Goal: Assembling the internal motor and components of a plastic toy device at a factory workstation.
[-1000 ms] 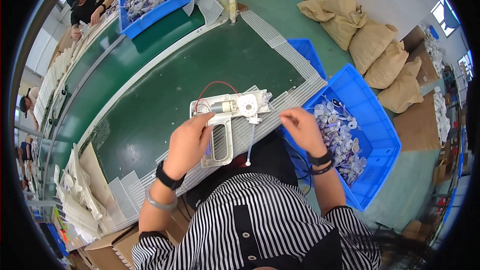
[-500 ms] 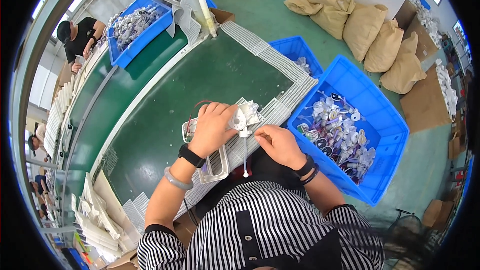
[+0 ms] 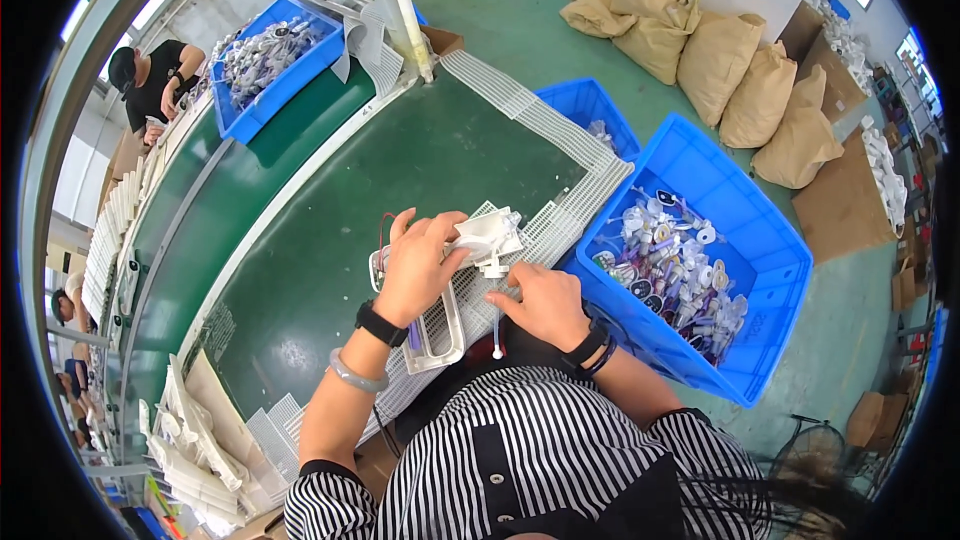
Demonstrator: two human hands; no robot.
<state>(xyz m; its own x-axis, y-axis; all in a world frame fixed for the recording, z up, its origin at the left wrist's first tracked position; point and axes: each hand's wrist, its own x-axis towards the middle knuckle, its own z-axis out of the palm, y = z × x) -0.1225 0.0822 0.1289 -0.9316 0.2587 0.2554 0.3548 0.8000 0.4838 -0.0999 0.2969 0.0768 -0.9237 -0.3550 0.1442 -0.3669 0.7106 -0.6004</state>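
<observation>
My left hand (image 3: 418, 265) grips a white plastic housing (image 3: 490, 230) by its left side, thumb below and fingers over the top. From the housing's lower end projects a small white round fitting (image 3: 493, 270), with a thin pale rod (image 3: 497, 325) hanging down to a ball tip. My right hand (image 3: 548, 305) is closed, its thumb and forefinger at the fitting and the rod's upper end; the exact grip is partly hidden. Under my left hand lies a white oblong frame (image 3: 447, 345), with a red wire (image 3: 384, 228) beside it.
White grid matting (image 3: 560, 202) edges the green table (image 3: 330, 250). At right stands a blue crate (image 3: 765, 270) of mixed plastic parts, with a smaller blue crate (image 3: 600, 105) behind. Another loaded crate (image 3: 250, 120) sits far left, near a person in black (image 3: 150, 85). Tan sacks (image 3: 720, 60) line the wall.
The housing has tilted, so the round holed disc that faced up no longer shows. My left fingers have spread somewhat. My right hand has shifted slightly down and left, closer against the rod.
</observation>
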